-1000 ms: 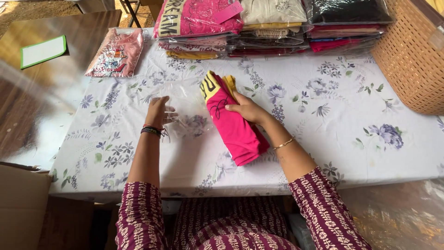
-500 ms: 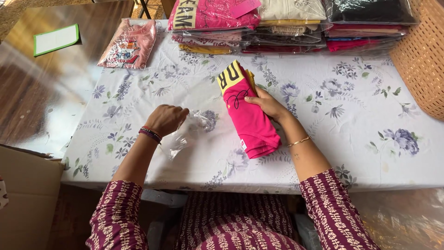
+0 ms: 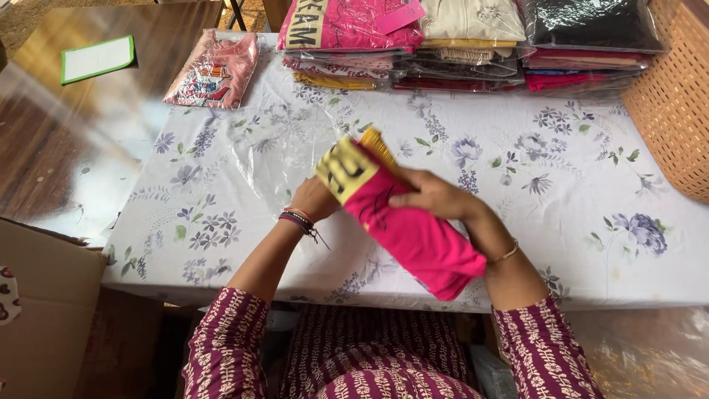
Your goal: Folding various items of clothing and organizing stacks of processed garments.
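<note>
A folded bright pink garment (image 3: 417,236) with a yellow band at its far end is lifted off the table. My right hand (image 3: 436,196) grips it from the right near its upper half. My left hand (image 3: 314,199) is behind its yellow end and holds a clear plastic bag (image 3: 281,148) that stretches up and left over the floral tablecloth (image 3: 561,170). The garment's yellow end is at the bag's mouth; whether it is inside I cannot tell.
Stacks of bagged folded clothes (image 3: 473,41) line the far edge. A bagged pink printed garment (image 3: 213,70) lies at the far left. A woven basket (image 3: 676,96) stands at right, a cardboard box (image 3: 44,310) at lower left, a green-edged card (image 3: 97,59) on the wooden surface.
The pink garment, lying flat on the table before, is now lifted and swung left. My left hand picked up the clear bag and brought it to the garment's yellow end.
</note>
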